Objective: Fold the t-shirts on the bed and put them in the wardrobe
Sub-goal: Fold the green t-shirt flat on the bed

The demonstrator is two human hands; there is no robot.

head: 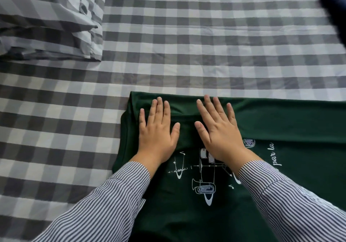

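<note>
1. Dark green t-shirt (280, 129) spread on the checked bed (206, 35), filling the 4 to 6 o'clock part of the view, white instrument print (204, 189) facing up.
2. Left hand (156, 135) flat on the cloth near the shirt's 11 o'clock corner, grip wide, fingers straight and together, holding nothing, only pressing.
3. Right hand (219, 135) just beside it at 3 o'clock, grip equally wide, fingers spread, palm down on the fabric above the print.
4. Both sets of fingertips resting on a folded band along the far edge; likely smoothing that fold before the next one.
5. Striped sleeves (104, 204) lying over the near part of the shirt.
6. Checked pillow (46, 20) at 10 o'clock, well apart from the shirt; something dark blue and blurred (331, 1) at 1 o'clock, too unclear to name.
7. Wardrobe not in view; fold apparently at an early stage.
8. Risks from here:
   - Folded band springing open once the palms lift, soft jersey holding no crease.
   - Cloth bunching at the 9 o'clock edge, already rumpled there, if pushed sideways instead of pressed down.
   - Sleeves dragging the near fabric and skewing the fold when the arms pull back.
   - Bed sheet wrinkling beneath and printing unevenness into the fold.
</note>
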